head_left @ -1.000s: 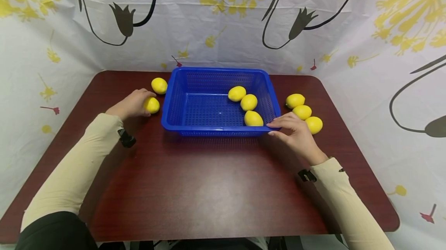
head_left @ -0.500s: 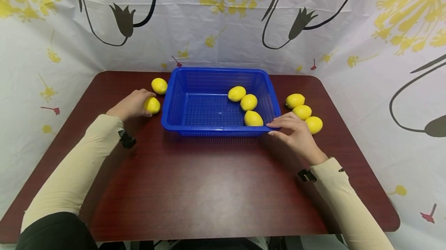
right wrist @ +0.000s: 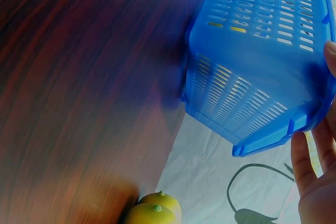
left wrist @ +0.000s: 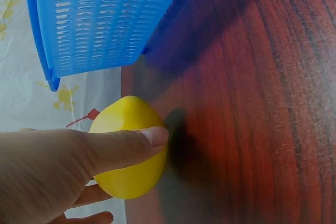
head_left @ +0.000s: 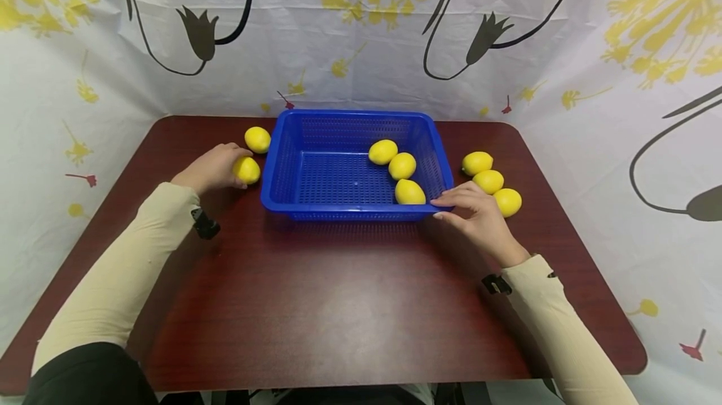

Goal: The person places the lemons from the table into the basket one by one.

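My left hand (head_left: 210, 168) grips a yellow lemon (head_left: 247, 171) to the left of the blue plastic basket (head_left: 355, 209). In the left wrist view the thumb lies across the near side of that lemon (left wrist: 131, 184), with fingers partly hidden behind it. A second lemon (head_left: 257, 140) rests just beyond, beside the basket wall. At the basket's near right corner my right hand (head_left: 479, 217) pinches the rim, fingers over it and thumb below. The right wrist view catches the basket's slotted outer wall (right wrist: 252, 56) and part of this hand (right wrist: 320, 182). Three lemons (head_left: 403, 167) lie inside, toward the right.
Three more lemons (head_left: 489, 182) sit in a row on the table right of the basket, close behind the right hand. The dark red wooden table (head_left: 338, 305) has rounded corners. A white patterned cloth (head_left: 350, 47) hangs at its back and sides.
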### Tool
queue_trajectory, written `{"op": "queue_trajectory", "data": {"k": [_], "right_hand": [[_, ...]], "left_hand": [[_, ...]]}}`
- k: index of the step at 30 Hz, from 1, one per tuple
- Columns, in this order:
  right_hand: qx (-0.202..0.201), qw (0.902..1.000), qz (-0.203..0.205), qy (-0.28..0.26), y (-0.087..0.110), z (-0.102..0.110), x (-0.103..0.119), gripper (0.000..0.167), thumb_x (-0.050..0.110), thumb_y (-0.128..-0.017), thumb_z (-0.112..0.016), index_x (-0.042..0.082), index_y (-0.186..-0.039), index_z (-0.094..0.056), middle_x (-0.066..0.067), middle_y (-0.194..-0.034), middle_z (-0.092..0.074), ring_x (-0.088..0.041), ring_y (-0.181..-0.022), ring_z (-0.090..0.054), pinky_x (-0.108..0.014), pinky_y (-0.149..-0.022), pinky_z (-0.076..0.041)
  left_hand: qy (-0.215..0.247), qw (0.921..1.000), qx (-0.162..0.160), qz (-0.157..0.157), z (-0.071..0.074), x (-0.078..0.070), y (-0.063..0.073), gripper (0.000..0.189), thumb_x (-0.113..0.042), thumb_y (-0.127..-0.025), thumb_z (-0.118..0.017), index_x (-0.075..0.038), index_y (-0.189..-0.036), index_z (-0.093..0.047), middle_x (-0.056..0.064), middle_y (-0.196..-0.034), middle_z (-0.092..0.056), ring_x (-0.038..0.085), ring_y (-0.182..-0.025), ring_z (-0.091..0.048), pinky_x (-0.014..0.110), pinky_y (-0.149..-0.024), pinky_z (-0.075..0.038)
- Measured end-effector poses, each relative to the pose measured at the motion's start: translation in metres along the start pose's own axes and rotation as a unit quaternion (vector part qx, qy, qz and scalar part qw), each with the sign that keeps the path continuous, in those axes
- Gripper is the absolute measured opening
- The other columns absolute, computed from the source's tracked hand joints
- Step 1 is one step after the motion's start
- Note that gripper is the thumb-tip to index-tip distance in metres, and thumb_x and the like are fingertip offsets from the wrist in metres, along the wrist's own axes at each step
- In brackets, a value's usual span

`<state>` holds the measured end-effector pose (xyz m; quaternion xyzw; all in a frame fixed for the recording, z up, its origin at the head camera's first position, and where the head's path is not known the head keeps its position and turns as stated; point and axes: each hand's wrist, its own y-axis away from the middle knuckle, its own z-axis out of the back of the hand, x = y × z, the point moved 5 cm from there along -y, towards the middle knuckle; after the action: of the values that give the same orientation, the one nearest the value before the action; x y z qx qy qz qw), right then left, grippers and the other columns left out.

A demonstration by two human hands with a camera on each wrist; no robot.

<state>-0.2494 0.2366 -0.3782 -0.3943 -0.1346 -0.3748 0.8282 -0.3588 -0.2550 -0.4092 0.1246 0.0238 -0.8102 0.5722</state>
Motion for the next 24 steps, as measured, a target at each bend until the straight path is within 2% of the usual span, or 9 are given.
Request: {"op": "queue_trajectory", "data": {"k": [5,11,15,24], "right_hand": [[0.000,1.0000,-0.001,0.002,0.000,0.000,0.000,0.034,-0.002,-0.071,-0.084,0.009,-0.102,-0.079,-0.007,-0.096,-0.077,-0.015,-0.099,-0.058,-0.008,-0.092,-0.042],[0.001,1.0000,0.001,0.003,0.000,0.000,0.000,0.034,-0.002,-0.071,-0.084,0.009,-0.103,-0.079,-0.007,-0.096,-0.077,-0.014,-0.099,-0.058,-0.008,-0.091,-0.042],[0.003,1.0000,0.000,0.003,0.000,0.000,-0.001,0.034,-0.002,-0.072,-0.084,0.010,-0.103,-0.079,-0.006,-0.097,-0.077,-0.013,-0.099,-0.058,-0.008,-0.091,-0.042],[0.005,1.0000,-0.003,0.007,0.000,-0.001,0.000,0.033,0.000,-0.073,-0.084,0.010,-0.103,-0.079,-0.006,-0.097,-0.077,-0.012,-0.099,-0.057,-0.008,-0.091,-0.042]], "left_hand": [[-0.004,1.0000,0.001,0.000,0.006,-0.001,0.001,0.068,-0.019,-0.078,-0.082,0.004,-0.135,-0.054,0.027,-0.130,-0.057,0.040,-0.115,-0.052,0.057,-0.106,-0.043],[0.006,0.9995,-0.023,-0.021,0.018,-0.005,0.004,0.065,-0.017,-0.075,-0.084,0.004,-0.131,-0.058,0.025,-0.122,-0.061,0.038,-0.109,-0.054,0.055,-0.101,-0.044],[-0.006,0.9991,-0.031,-0.029,0.028,-0.009,0.004,0.063,-0.017,-0.073,-0.085,0.005,-0.127,-0.059,0.025,-0.119,-0.063,0.038,-0.107,-0.055,0.055,-0.100,-0.045],[-0.044,0.9987,-0.011,-0.025,0.048,-0.013,0.003,0.068,-0.025,-0.076,-0.084,0.002,-0.132,-0.057,0.025,-0.125,-0.061,0.038,-0.110,-0.055,0.055,-0.101,-0.046]]}}
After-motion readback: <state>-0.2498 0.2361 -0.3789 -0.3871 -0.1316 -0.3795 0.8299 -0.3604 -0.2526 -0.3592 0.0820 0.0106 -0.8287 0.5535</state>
